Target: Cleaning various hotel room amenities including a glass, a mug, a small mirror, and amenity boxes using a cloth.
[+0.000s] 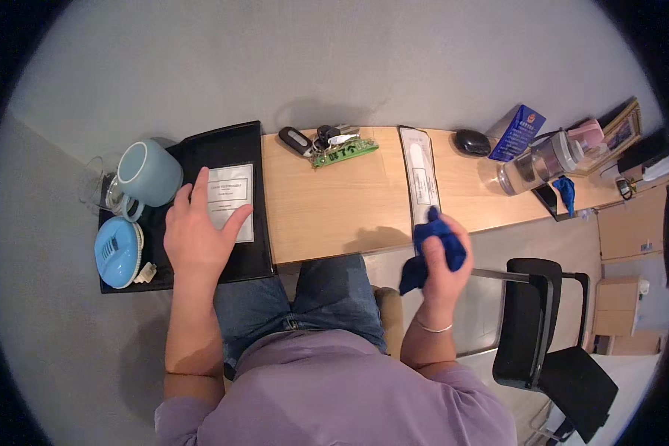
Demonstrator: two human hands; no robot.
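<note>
My left hand (pixel 196 231) is spread over a black tray (pixel 226 145) at the left end of the desk. Its thumb and index finger overlap a white printed packet (pixel 231 187); whether they touch it I cannot tell. Crumpled in my right hand (pixel 449 273) is a dark blue cloth (pixel 446 242), held just off the desk's front edge. A long dark-edged sleeve with a white printed front (pixel 420 161) lies on the desk beyond that hand. On the tray, a light blue mug (pixel 153 173) shows its base, beside a clear glass (pixel 111 192) and a round blue plastic item (pixel 115 253).
On the wooden desk (pixel 334 206) lie keys with a green strap (pixel 345 153). Further right are a black computer mouse (pixel 472 142), a blue printed card (pixel 517 134), a clear bottle (pixel 538 164) and a picture frame (pixel 619 134). A black chair (pixel 535 323) stands at right.
</note>
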